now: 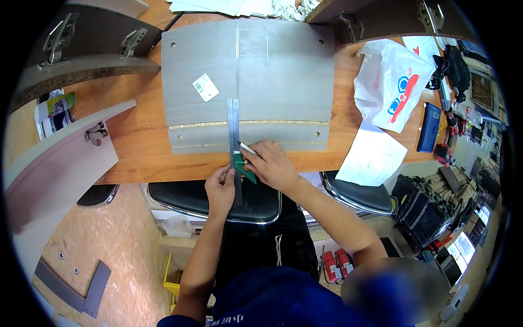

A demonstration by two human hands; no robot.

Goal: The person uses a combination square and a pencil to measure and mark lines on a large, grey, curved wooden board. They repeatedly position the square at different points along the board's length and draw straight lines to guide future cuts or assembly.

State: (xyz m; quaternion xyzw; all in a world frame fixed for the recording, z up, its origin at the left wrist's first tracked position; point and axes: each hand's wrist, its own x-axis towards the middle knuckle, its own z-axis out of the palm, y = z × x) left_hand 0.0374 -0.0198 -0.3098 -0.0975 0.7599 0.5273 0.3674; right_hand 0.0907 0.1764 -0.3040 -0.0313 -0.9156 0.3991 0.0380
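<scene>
While the left hand (pixel 220 188) pinches the lower end of a steel try square with a green stock (pixel 235 143), its long blade runs straight away from the person across a grey rectangular laminate panel (pixel 272 71) on the wooden worktop (pixel 136 136). Just beside it, the right hand (pixel 272 163) grips a thin white pencil (pixel 248 148), whose tip points left toward the blade at the panel's near edge.
</scene>
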